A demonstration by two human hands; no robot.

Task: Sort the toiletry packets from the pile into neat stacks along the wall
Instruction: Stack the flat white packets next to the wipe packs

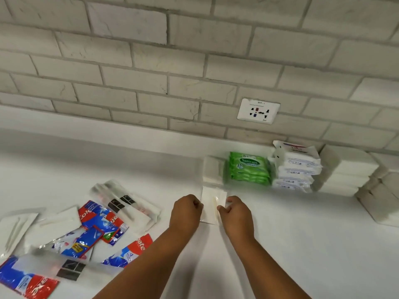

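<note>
A small clear packet [212, 203] with thin pale sticks inside is held between both hands above the white counter. My left hand [186, 210] grips its left edge and my right hand [234, 211] pinches its right edge. Just beyond it a short white stack [212, 170] stands near the wall, then a stack of green Sanicare wipes [248, 168], a stack of white wipe packs [294, 169] and white boxes [345, 171]. The unsorted pile [95, 225] of red-and-blue toothpaste packets and clear sachets lies at the left.
A wall socket [258, 111] sits in the pale brick wall above the stacks. More white boxes [380, 201] stand at the right edge. A clear packet with sticks [16, 229] lies at the far left. The counter [291, 244] is white.
</note>
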